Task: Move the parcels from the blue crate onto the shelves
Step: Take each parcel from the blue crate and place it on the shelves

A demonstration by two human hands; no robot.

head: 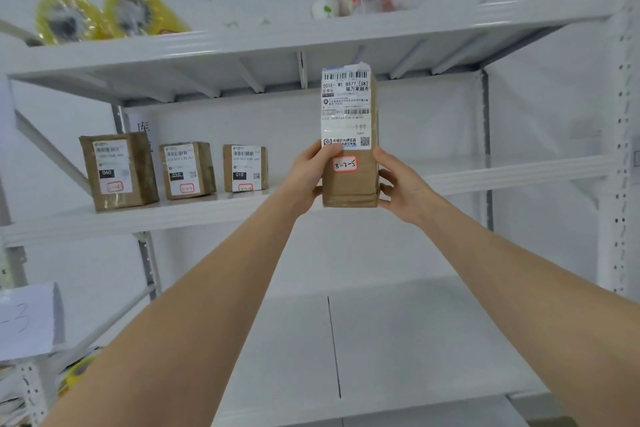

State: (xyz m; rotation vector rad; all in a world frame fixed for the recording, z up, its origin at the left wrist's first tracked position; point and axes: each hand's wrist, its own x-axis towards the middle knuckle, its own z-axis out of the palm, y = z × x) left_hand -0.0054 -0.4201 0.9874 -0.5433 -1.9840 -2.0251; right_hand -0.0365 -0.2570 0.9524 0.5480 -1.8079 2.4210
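Across the white racking, the middle shelf (502, 172) is carrying three brown parcels (187, 170) toward nine o'clock. At centre, a tall parcel (349, 135) is hanging upright at the shelf's front edge. The left hand (311, 177) is gripping its nine o'clock side and the right hand (401, 184) its three o'clock side. I'd suggest setting it down squarely, with the label facing outward.

Matt brown cardboard parcel (349, 180); shelves (519, 173) seemingly painted metal.

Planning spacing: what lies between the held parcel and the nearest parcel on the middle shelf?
Head view: only the left hand gripping the held parcel; the middle shelf up to the nearest parcel is bare.
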